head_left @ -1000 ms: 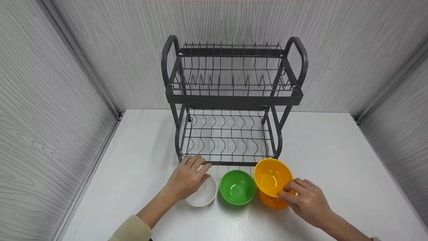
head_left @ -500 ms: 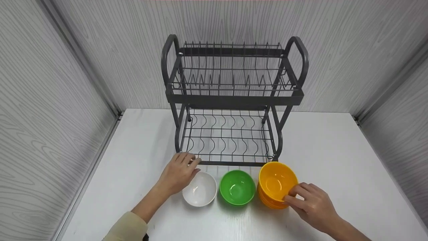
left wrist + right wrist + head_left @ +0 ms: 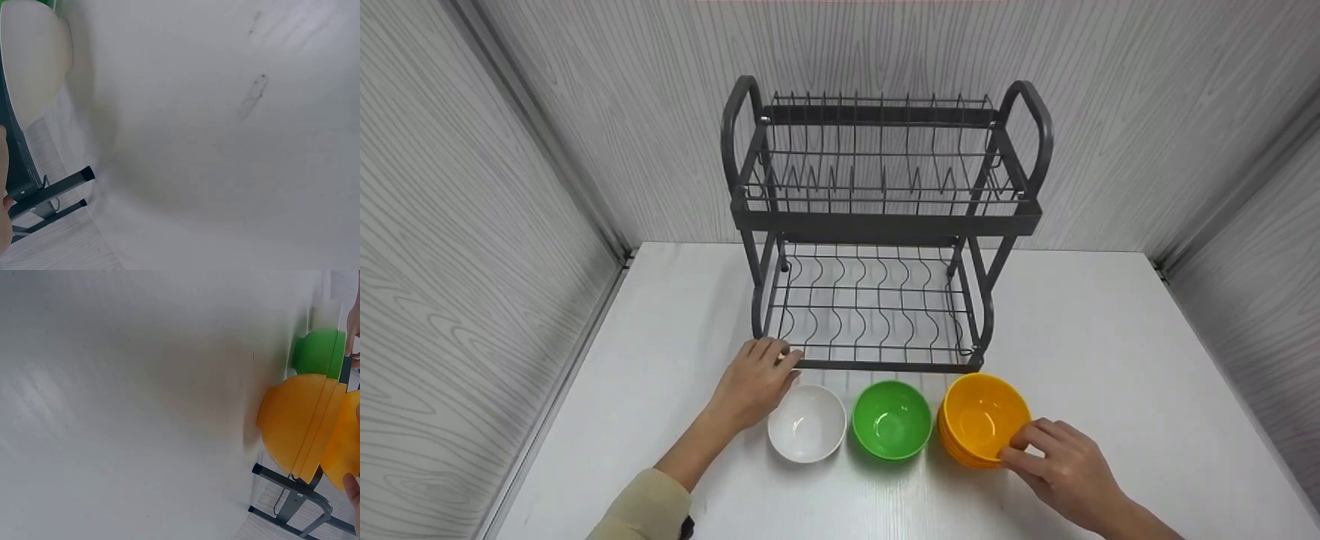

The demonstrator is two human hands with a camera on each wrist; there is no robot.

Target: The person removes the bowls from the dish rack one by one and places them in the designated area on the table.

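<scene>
My left hand point(image 3: 754, 381) grips the lower front left corner of the black dish rack point(image 3: 885, 225), with its front bar between thumb and fingers. Just right of that hand sits a white bowl point(image 3: 808, 424). A green bowl point(image 3: 892, 420) stands in the middle of the row; a second rim shows under it in the right wrist view. My right hand point(image 3: 1057, 469) pinches the near right rim of the top orange bowl point(image 3: 986, 416). This bowl is tilted over a stack of orange bowls point(image 3: 298, 427); whether it touches the stack I cannot tell.
The two-tier rack stands behind the bowls, with wire slots above and a wavy wire shelf below. White table surface point(image 3: 1110, 360) lies around it. Grey wood-grain panels point(image 3: 487, 225) close off the left, back and right sides.
My right hand has lowered the top orange bowl toward its stack, slightly right and nearer. My left hand has moved from over the white bowl leftward to the rack's front corner.
</scene>
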